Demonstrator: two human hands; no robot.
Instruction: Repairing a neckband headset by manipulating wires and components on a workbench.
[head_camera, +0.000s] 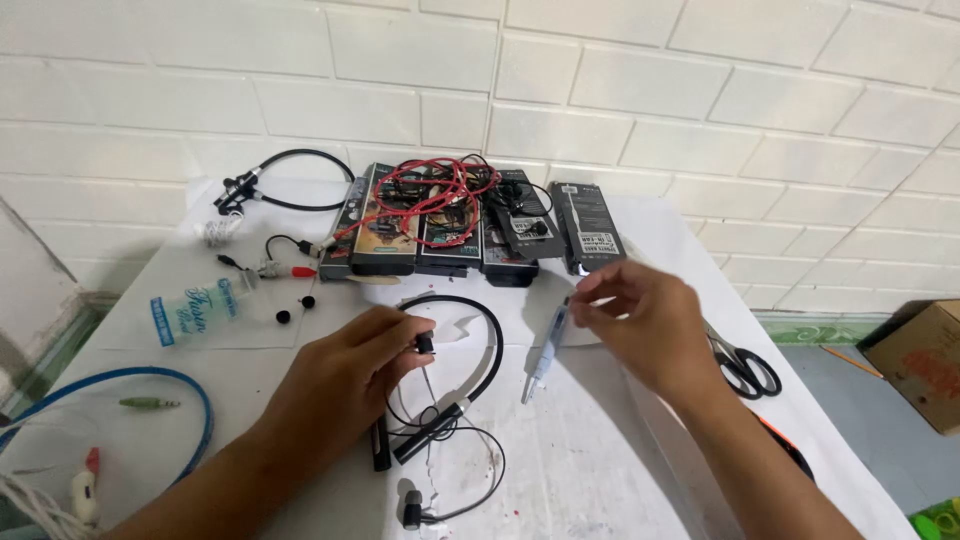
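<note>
A black neckband earphone (478, 352) lies in the middle of the white table (580, 470). My left hand (350, 375) pinches one of its small black earbuds (425, 344) between thumb and fingers. My right hand (645, 320) holds the top end of a slim blue-and-white pen-shaped tool (545, 352), whose tip points down toward the table. The neckband's thin cables loop down to another earbud (411, 508) near the front edge.
Several flat black boxes (450, 225) with tangled red wires (440, 190) line the back. Black scissors (745, 365) lie right of my right hand. A blue cable (150, 385), another black neckband (290, 180), a plastic packet (195, 308) and a cardboard box (925, 360) surround them.
</note>
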